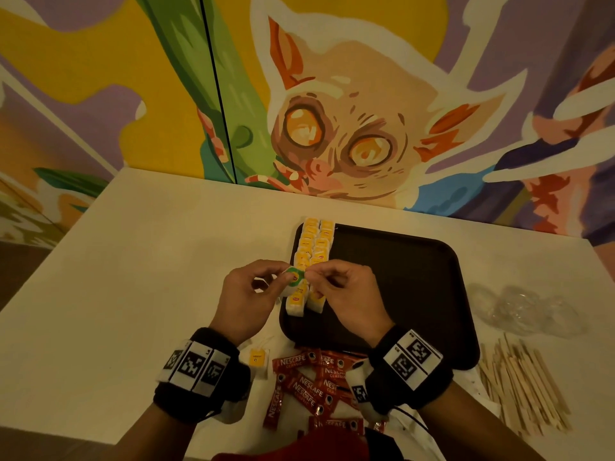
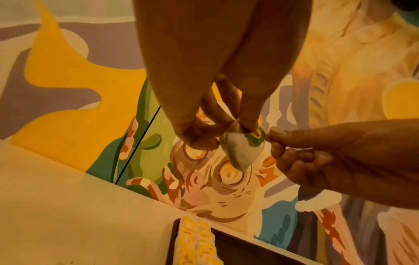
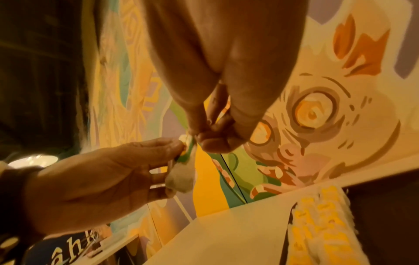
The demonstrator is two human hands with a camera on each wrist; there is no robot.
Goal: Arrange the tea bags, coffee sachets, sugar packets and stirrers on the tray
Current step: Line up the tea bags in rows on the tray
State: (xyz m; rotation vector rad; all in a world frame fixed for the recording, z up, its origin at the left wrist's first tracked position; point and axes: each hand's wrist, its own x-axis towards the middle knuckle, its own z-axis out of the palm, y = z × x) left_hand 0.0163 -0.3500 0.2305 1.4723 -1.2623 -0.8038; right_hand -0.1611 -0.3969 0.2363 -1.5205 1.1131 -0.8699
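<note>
Pinching a green-tagged tea bag (image 1: 294,280) between my left hand (image 1: 248,299) and right hand (image 1: 346,294) above the tray's (image 1: 416,277) left edge, I risk tearing its tag loose or toppling the yellow rows (image 1: 314,251).

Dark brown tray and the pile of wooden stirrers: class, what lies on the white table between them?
Nothing: in the head view, bare white table separates the dark brown tray from the wooden stirrers.
</note>
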